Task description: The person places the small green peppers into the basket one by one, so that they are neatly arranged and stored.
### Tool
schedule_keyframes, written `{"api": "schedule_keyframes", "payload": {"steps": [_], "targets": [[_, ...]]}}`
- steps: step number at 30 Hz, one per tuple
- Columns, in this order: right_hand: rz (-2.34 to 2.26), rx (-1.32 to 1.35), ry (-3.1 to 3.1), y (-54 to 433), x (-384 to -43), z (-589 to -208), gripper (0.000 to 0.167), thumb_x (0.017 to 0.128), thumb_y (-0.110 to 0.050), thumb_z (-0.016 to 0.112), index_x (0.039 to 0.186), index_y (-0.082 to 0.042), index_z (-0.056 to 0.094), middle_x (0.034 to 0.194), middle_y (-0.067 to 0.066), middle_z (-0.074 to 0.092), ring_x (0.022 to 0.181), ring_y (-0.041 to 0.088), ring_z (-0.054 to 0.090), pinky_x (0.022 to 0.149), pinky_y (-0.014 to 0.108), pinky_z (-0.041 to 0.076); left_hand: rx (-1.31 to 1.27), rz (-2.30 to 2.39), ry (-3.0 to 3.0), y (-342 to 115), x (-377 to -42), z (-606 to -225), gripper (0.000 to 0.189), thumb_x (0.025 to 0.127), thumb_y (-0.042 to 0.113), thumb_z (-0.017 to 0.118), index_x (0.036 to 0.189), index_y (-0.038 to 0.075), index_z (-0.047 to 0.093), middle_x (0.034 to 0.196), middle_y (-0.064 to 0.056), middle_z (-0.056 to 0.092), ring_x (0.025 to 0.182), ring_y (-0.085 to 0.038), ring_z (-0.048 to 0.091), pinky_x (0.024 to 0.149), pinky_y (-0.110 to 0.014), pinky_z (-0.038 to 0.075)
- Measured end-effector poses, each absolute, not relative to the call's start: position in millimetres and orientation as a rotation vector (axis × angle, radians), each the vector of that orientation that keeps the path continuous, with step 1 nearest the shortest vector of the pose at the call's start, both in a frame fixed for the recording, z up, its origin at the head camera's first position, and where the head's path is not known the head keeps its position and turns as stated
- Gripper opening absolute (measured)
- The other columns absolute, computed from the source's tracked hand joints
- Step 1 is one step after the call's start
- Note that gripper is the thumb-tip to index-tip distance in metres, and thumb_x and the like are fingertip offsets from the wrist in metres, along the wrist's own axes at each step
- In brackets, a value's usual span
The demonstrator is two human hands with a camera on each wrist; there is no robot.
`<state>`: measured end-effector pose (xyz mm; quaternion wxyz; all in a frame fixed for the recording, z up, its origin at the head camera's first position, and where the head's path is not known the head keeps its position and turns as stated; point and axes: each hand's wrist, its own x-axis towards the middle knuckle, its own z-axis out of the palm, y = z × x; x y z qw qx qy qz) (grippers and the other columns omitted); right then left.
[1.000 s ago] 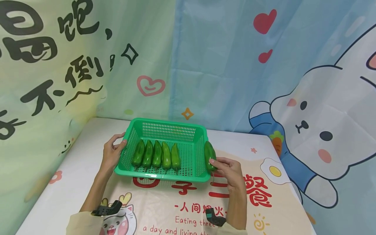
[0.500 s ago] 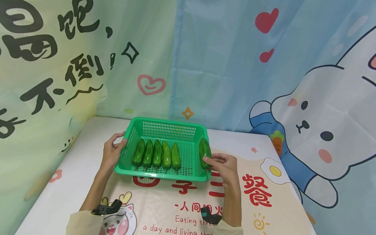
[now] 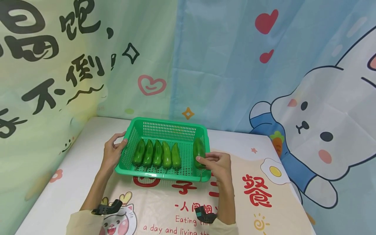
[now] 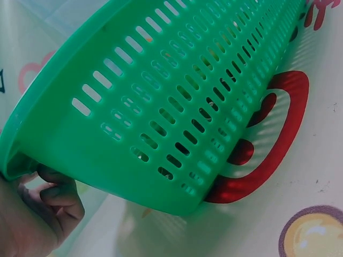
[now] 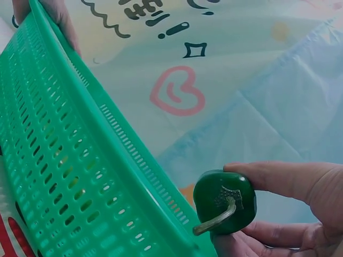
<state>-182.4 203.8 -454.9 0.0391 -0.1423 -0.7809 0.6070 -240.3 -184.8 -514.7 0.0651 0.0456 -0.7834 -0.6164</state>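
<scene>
A green plastic basket (image 3: pixel 164 177) with slotted walls stands on the table. Inside it, several green peppers (image 3: pixel 157 154) lie side by side toward the left, stems facing the near wall. My left hand (image 3: pixel 112 150) grips the basket's left rim, its fingers curled beneath the edge in the left wrist view. Between thumb and fingers my right hand (image 3: pixel 218 164) pinches another green pepper (image 3: pixel 198 151), over the right end of the basket. The right wrist view shows this pepper's stem end (image 5: pixel 228 203) pointing at the camera, above the rim.
A tablecloth (image 3: pixel 249 209) printed with red characters and cartoons covers the white table. Behind it hangs a blue and green curtain (image 3: pixel 220 65) with a rabbit and hearts. Each wrist wears a black strap device (image 3: pixel 205 215).
My right hand has carried its pepper leftward, from outside the basket's right rim to over the inside. The left hand and the basket have stayed put.
</scene>
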Motion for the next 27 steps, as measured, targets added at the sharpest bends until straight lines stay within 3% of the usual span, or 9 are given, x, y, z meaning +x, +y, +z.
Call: {"api": "schedule_keyframes", "payload": {"steps": [17, 27], "targets": [[1.558, -0.412, -2.543, 186.4, -185.5, -455.2, 0.038, 0.082, -0.024, 0.098, 0.103, 0.003, 0.083, 0.092, 0.017, 0.080, 0.080, 0.021, 0.073, 0.065, 0.028, 0.056, 0.139, -1.844, -2.389, -184.8, -238.9, -512.4, 0.046, 0.116, 0.025, 0.056, 0.159, 0.007, 0.054, 0.112, -0.036, 0.078, 0.068, -0.004, 0.075, 0.062, -0.024, 0.059], [1.507, -0.399, -2.552, 179.1, -192.6, -450.3, 0.039, 0.082, -0.026, 0.098, 0.101, 0.004, 0.082, 0.095, 0.021, 0.082, 0.086, 0.028, 0.076, 0.066, 0.029, 0.055, 0.153, -1.854, -2.392, -184.4, -238.9, -511.9, 0.047, 0.116, 0.026, 0.056, 0.159, 0.007, 0.054, 0.111, -0.034, 0.079, 0.067, -0.004, 0.074, 0.062, -0.024, 0.059]]}}
